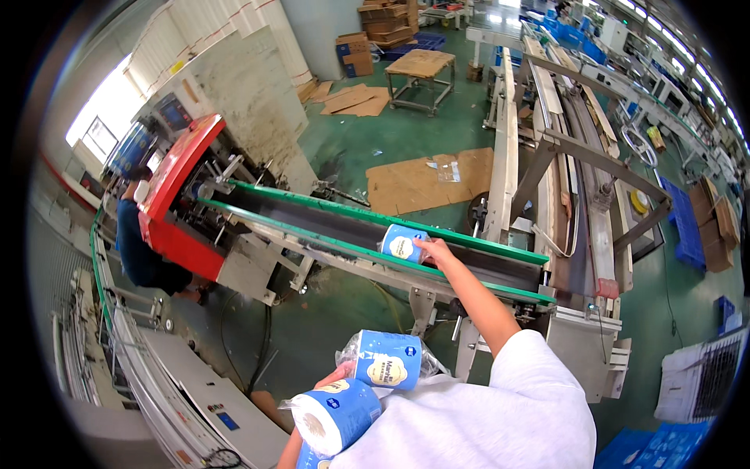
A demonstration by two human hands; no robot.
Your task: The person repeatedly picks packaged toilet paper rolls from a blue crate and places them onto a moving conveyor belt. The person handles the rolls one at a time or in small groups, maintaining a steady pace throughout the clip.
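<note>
My right hand (434,251) is closed on the end of a blue-wrapped paper roll (401,243) on the belt conveyor (328,222), between its green side rails. My left arm cradles several more rolls against my white shirt. One blue-and-white paper roll (388,361) in loose clear film lies on its side. Below it another roll (337,416) shows its white end and core. Part of a further roll (314,456) shows at the lower edge. Only some fingers of my left hand (337,376) show, curled against the rolls; the rest is hidden behind them.
A red machine (183,195) stands at the conveyor's left end, with a person (141,242) beside it. Flattened cardboard (430,181) lies on the green floor beyond. A metal-framed line (562,156) runs along the right. A small wooden-topped table (420,64) stands farther back.
</note>
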